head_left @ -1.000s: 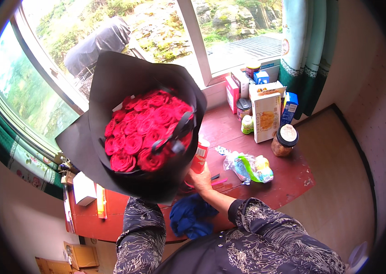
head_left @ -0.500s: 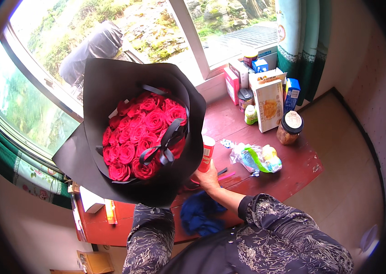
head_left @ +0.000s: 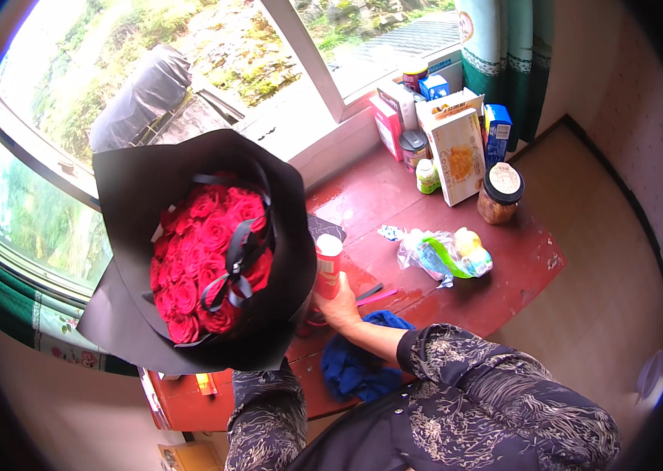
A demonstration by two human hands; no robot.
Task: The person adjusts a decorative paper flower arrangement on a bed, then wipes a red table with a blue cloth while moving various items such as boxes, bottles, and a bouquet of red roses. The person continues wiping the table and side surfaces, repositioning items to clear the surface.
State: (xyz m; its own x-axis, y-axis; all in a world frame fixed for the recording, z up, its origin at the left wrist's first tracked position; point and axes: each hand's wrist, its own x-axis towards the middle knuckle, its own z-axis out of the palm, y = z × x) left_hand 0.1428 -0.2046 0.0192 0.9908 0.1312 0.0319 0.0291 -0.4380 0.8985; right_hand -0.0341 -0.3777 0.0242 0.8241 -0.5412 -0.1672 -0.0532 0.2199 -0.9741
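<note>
Head view shows me a right hand (head_left: 338,308) gripping a red canister (head_left: 328,271), the left hand hidden, hold unclear, and a bouquet (head_left: 210,267) over the bench's (head_left: 496,302) left edge, where a careless turn could crumple its wrapper (head_left: 288,235) against the window frame (head_left: 304,59).

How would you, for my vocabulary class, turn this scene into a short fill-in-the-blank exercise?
The roses sit inside wrapping that is ____ in colour.
The only hand in view, holding the red can, is the person's ____ one.
The crumpled cloth on the table is ____ in colour.

Missing words: black; right; blue.
</note>
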